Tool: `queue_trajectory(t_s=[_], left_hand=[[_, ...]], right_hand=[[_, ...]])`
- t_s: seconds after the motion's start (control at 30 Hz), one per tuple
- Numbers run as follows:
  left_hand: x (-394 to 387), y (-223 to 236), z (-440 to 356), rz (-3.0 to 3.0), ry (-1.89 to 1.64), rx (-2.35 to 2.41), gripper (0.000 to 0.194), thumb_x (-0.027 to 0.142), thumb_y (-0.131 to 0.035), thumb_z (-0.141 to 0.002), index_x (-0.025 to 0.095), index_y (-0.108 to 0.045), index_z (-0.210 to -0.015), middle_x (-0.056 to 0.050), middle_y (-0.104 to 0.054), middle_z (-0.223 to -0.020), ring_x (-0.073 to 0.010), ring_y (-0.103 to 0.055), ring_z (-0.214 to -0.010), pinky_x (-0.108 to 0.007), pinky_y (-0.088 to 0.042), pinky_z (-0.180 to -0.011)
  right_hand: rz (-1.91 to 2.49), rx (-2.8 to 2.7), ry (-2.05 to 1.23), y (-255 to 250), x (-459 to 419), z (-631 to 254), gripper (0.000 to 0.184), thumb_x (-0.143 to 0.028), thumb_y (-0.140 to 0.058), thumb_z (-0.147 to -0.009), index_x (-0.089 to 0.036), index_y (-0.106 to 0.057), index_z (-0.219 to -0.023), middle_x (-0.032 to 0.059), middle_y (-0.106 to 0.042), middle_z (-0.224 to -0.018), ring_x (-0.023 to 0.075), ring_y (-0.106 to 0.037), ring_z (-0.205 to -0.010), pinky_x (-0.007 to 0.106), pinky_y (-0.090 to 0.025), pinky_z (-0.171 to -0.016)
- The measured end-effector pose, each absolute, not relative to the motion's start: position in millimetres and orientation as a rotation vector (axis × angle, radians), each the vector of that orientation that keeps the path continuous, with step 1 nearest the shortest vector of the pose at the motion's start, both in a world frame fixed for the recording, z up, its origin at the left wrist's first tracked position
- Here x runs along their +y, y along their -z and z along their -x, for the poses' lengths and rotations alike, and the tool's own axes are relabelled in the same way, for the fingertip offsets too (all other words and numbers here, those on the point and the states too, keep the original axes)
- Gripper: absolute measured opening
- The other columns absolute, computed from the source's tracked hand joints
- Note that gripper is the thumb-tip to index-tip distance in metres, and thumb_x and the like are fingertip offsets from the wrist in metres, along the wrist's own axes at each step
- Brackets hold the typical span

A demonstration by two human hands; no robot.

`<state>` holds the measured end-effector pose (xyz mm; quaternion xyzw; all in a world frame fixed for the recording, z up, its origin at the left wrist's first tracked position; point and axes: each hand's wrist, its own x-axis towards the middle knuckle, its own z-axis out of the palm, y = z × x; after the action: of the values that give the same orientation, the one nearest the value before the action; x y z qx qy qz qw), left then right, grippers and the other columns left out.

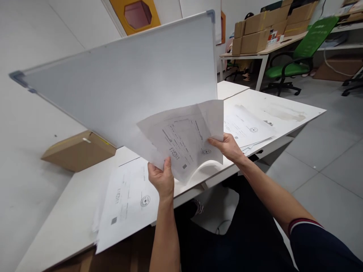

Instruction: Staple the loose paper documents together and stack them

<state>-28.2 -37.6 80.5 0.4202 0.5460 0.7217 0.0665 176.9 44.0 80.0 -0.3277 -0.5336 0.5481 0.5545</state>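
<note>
Over smooth white desk (65, 206), left fingers (167, 164), right fingers (215, 142) pinch printed paper (187, 138) (thin, curling).

And the print on the held paper (189, 141) was too small to read! Behind it, fingers of the left hand (161, 179) and the right hand (230, 148) were partly lost from view. The paper covered the lower right corner of the whiteboard (141, 71), too. Down at the near left corner, the table (65, 211) was cut off, the left forearm (164, 236) likewise, and the right sleeve (317, 243) ran out of frame!
</note>
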Motion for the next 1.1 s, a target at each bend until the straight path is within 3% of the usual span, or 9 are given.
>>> queue_trajectory(t_s=[0.17,0.27,0.43,0.57,0.67,0.83,1.1], left_hand=[[-38,-94,36,-1.382,-2.288,1.546,0.038,0.033,-0.070,-0.071,0.015,-0.054,-0.100,-0.005,-0.061,-0.101,-0.0168,-0.060,-0.098,-0.034,-0.048,-0.091],[-36,-88,40,-1.421,-2.161,1.540,0.042,0.035,-0.070,-0.072,0.016,-0.053,-0.106,-0.006,-0.060,-0.103,-0.0177,-0.059,-0.101,-0.033,-0.047,-0.092],[-31,-72,40,-1.426,-1.912,1.528,0.060,0.037,-0.069,-0.073,0.018,-0.045,-0.124,-0.010,-0.059,-0.115,-0.0204,-0.057,-0.109,-0.035,-0.045,-0.096],[-27,-71,40,-1.429,-1.920,1.436,0.057,0.036,-0.067,-0.075,0.019,-0.046,-0.126,-0.010,-0.060,-0.118,-0.0194,-0.057,-0.109,-0.035,-0.044,-0.098],[-25,-69,44,-1.391,-1.913,1.394,0.054,0.035,-0.069,-0.073,0.019,-0.051,-0.122,-0.009,-0.063,-0.114,-0.0197,-0.059,-0.106,-0.036,-0.045,-0.096],[-26,-64,46,-1.280,-1.841,1.545,0.037,0.040,-0.069,-0.071,0.014,-0.067,-0.097,-0.009,-0.070,-0.099,-0.0215,-0.063,-0.096,-0.037,-0.047,-0.092],[-27,-47,47,-1.239,-1.693,1.554,0.037,0.039,-0.070,-0.070,0.014,-0.069,-0.097,-0.008,-0.071,-0.098,-0.0228,-0.062,-0.100,-0.038,-0.046,-0.094]], right_hand=[[0.642,-1.275,-1.348,-85,54,-178,0.028,-0.036,-0.075,-0.067,-0.017,-0.071,-0.088,0.0047,-0.072,-0.089,0.0226,-0.066,-0.084,0.043,-0.052,-0.081],[0.635,-1.331,-1.416,-73,62,-179,0.031,-0.033,-0.075,-0.067,-0.017,-0.070,-0.093,0.0066,-0.072,-0.094,0.0236,-0.065,-0.090,0.046,-0.050,-0.086],[0.694,-1.455,-1.453,-64,68,-177,0.037,-0.032,-0.076,-0.065,-0.016,-0.068,-0.098,0.0069,-0.071,-0.097,0.0245,-0.064,-0.092,0.047,-0.049,-0.087],[0.643,-1.536,-1.448,-73,69,-175,0.037,-0.032,-0.075,-0.067,-0.017,-0.068,-0.101,0.0079,-0.070,-0.100,0.0259,-0.063,-0.096,0.046,-0.049,-0.087],[0.685,-1.557,-1.458,-73,70,-173,0.035,-0.032,-0.074,-0.067,-0.016,-0.069,-0.098,0.0080,-0.070,-0.098,0.0264,-0.063,-0.095,0.044,-0.050,-0.085],[0.825,-1.563,-1.413,-68,71,-171,0.029,-0.034,-0.073,-0.067,-0.016,-0.071,-0.090,0.0069,-0.070,-0.092,0.0255,-0.064,-0.091,0.041,-0.050,-0.082],[0.902,-1.698,-1.326,-56,69,-172,0.022,-0.034,-0.068,-0.070,-0.015,-0.070,-0.082,0.0066,-0.070,-0.090,0.0242,-0.063,-0.090,0.037,-0.049,-0.080]])
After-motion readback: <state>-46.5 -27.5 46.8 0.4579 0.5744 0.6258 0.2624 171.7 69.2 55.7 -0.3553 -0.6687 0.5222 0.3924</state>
